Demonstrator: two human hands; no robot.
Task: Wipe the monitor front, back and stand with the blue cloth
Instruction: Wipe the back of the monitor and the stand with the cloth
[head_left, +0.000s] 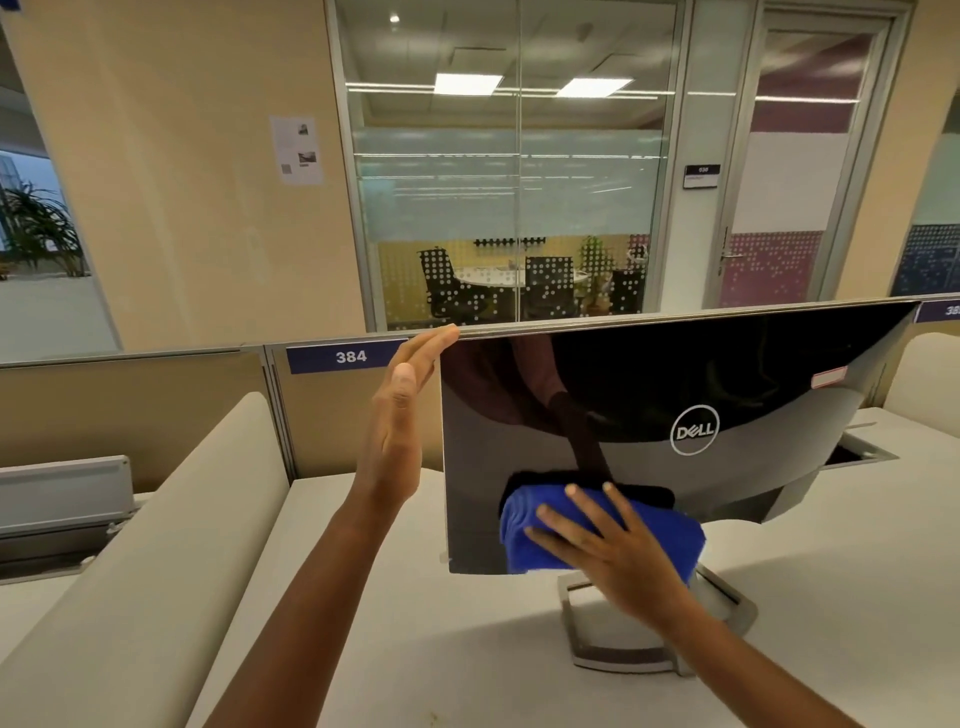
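Observation:
The monitor (727, 374) stands on the white desk with its glossy black back facing me, a Dell logo in the middle. Its silver open-frame stand (582, 660) rests on the desk below. My left hand (400, 415) lies flat against the monitor's upper left edge, fingers straight, fingertips at the top corner. The folded blue cloth (524, 535) is pressed against the lower back panel near the stand mount. My right hand (618, 551) lies spread over the cloth, holding it against the monitor. The screen side is hidden from me.
The white desk (857, 597) extends to the right, with a cable hatch (857, 454) behind the monitor. A cream padded divider (171, 545) runs along the left. A partition with label 384 (350, 357) stands behind, then a glass-walled meeting room.

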